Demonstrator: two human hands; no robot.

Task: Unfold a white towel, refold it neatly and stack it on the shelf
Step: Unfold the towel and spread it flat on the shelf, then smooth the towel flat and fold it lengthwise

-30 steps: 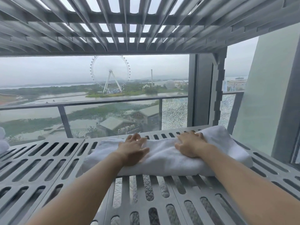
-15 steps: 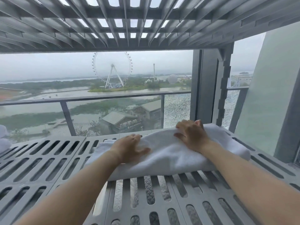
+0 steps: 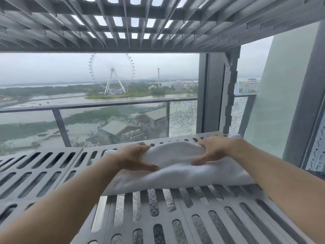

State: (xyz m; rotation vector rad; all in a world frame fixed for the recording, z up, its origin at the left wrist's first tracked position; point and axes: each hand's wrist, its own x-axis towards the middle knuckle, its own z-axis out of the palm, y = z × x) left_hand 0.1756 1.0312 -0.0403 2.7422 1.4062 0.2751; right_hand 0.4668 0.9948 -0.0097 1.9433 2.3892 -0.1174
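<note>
Gripping the white towel point(image 3: 175, 176) on either side of its raised upper fold, both hands work over the slotted grey shelf point(image 3: 44, 166). The towel lies folded on the right half of that shelf, its far corner close to the grey upright post point(image 3: 214, 95). The only writing in sight is a row of signs on the low building point(image 3: 123, 129) beyond the glass, and it is too small to read. The shelf carries nothing but the towel in this view, though a pale, textured material point(image 3: 153, 199) shows through the slots beneath it; what that is cannot be told. The left hand point(image 3: 135, 157) has its fingers curled over the top of the fold and its thumb stretched along the front below, pinching the cloth between them. The right hand point(image 3: 212, 150) mirrors it, fingers over the top, thumb pressed in at the front, so the fold bulges up between the two hands. Both forearms are bare and reach in from the lower corners. A second slatted shelf point(image 3: 158, 23) hangs overhead. Outside, past the balcony railing point(image 3: 98, 105), a Ferris wheel point(image 3: 111, 73) stands by the water under a grey sky.
</note>
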